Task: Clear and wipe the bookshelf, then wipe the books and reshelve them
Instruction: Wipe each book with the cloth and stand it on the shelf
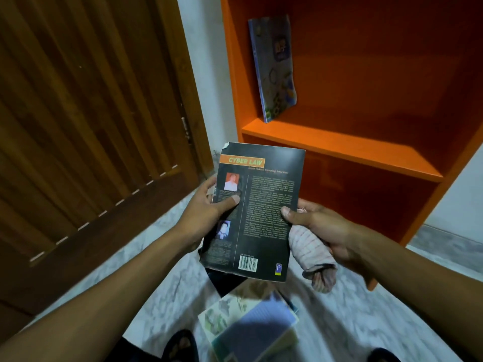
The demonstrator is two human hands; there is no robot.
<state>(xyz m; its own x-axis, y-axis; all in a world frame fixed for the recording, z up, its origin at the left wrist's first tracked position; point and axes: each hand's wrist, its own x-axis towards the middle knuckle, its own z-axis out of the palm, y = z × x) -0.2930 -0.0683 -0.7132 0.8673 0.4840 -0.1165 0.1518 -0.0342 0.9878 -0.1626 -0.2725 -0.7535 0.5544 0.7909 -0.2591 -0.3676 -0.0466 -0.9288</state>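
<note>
Black book held before the orange shelf

Left hand and right hand clamp the upright black book; right also grips the cloth. The bookshelf lies upper right.

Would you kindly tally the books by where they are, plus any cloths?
Book in hands: 1
Book on shelf: 1
Books on floor: at least 2, pile blurred
Cloth: 1
Total: at least 5
</note>
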